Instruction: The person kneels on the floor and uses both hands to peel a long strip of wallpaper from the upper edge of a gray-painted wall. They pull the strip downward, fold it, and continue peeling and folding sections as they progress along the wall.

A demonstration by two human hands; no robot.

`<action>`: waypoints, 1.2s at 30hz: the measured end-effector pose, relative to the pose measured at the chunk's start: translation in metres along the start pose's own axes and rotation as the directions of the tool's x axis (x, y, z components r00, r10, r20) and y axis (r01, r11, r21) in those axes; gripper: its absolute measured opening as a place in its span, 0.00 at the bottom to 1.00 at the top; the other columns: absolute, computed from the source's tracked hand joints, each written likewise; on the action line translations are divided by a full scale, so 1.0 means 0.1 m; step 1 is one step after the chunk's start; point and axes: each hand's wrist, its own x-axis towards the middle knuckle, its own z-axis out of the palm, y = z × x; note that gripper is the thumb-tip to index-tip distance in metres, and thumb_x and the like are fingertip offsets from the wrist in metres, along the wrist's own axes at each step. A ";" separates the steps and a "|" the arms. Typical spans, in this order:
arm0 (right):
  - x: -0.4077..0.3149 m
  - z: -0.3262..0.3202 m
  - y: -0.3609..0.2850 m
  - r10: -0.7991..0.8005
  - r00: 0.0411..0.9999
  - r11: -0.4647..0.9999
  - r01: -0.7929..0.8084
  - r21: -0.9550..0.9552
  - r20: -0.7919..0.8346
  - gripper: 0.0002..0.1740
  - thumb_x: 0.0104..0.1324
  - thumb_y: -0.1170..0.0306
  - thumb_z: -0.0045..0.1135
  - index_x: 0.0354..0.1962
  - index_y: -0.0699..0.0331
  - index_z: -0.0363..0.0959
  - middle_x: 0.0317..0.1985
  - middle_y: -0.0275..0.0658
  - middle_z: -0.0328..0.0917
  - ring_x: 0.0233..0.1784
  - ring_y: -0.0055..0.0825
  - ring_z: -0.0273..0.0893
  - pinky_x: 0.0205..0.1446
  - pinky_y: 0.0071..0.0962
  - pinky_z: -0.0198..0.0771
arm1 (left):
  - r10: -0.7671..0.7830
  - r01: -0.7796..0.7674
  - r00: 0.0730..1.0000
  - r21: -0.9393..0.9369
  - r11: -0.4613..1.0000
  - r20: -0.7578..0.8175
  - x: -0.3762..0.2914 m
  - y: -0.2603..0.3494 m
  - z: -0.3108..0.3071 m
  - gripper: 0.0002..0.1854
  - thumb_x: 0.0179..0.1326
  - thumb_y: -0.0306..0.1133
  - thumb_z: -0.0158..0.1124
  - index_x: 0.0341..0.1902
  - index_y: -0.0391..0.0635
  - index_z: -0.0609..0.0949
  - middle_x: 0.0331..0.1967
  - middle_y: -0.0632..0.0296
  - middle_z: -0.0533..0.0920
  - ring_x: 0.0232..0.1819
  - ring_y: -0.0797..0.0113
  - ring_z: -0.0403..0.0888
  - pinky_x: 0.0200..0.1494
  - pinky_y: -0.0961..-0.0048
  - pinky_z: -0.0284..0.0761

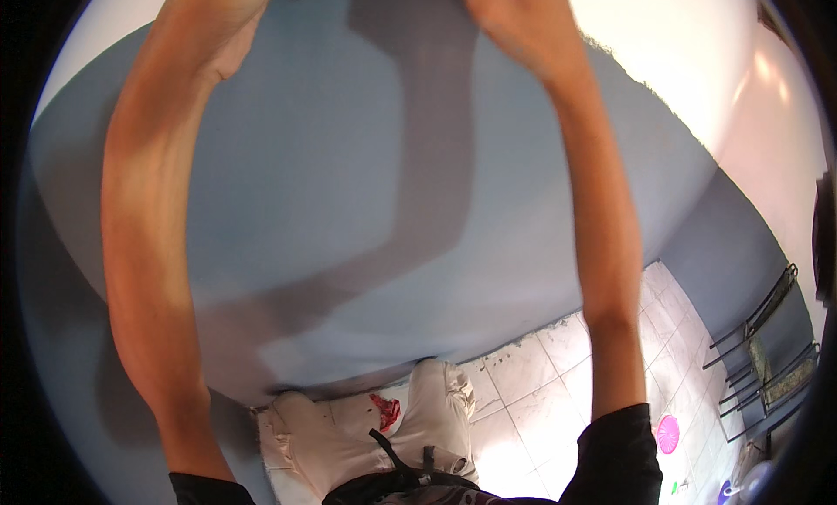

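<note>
Both my arms reach up along a wall painted blue-grey below [294,165] and white above. At the top edge of the view is my left hand [229,28], cut off so that its fingers are mostly out of sight. My right hand [516,24] is likewise cut off at the top, right of the middle, close to the border between the two paints. What either hand holds or touches is hidden. A dark arm-shaped shadow [435,132] falls on the wall between them. A small pale strip shows at the top edge between the hands, too little to name.
Below, my legs in beige trousers [314,433] are near the wall's foot, with a red crumpled item [387,410] between them. White floor tiles [523,420] spread rightward. Metal-framed chairs [762,361] stand by the right wall. A pink round plastic object [667,434] is on the floor.
</note>
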 end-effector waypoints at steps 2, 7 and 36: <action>-0.17 0.25 0.10 -0.085 0.985 0.994 0.094 0.052 -0.149 0.19 0.71 0.80 0.54 0.59 0.69 0.73 0.44 0.44 0.80 0.42 0.27 0.79 0.47 0.26 0.75 | -0.074 0.076 0.996 0.028 0.997 -0.042 0.01 0.09 0.04 0.13 0.71 0.29 0.62 0.45 0.28 0.85 0.34 0.53 0.86 0.33 0.72 0.79 0.39 0.78 0.73; -0.31 0.72 0.17 -0.212 0.852 0.975 0.217 -0.046 -0.478 0.31 0.65 0.84 0.57 0.67 0.68 0.67 0.49 0.45 0.77 0.40 0.26 0.78 0.44 0.26 0.74 | -0.213 0.217 0.975 0.056 0.975 -0.070 0.10 0.21 0.17 0.12 0.70 0.29 0.63 0.45 0.29 0.86 0.36 0.50 0.87 0.34 0.71 0.81 0.41 0.78 0.77; -0.19 0.98 0.29 -0.128 0.693 0.982 -0.010 -0.187 -0.709 0.11 0.59 0.77 0.68 0.33 0.62 0.71 0.35 0.37 0.69 0.33 0.34 0.69 0.41 0.34 0.63 | 0.108 -0.206 0.974 0.567 0.798 0.202 0.41 0.47 0.41 0.16 0.54 0.43 0.66 0.21 0.43 0.84 0.20 0.60 0.82 0.23 0.71 0.82 0.28 0.78 0.70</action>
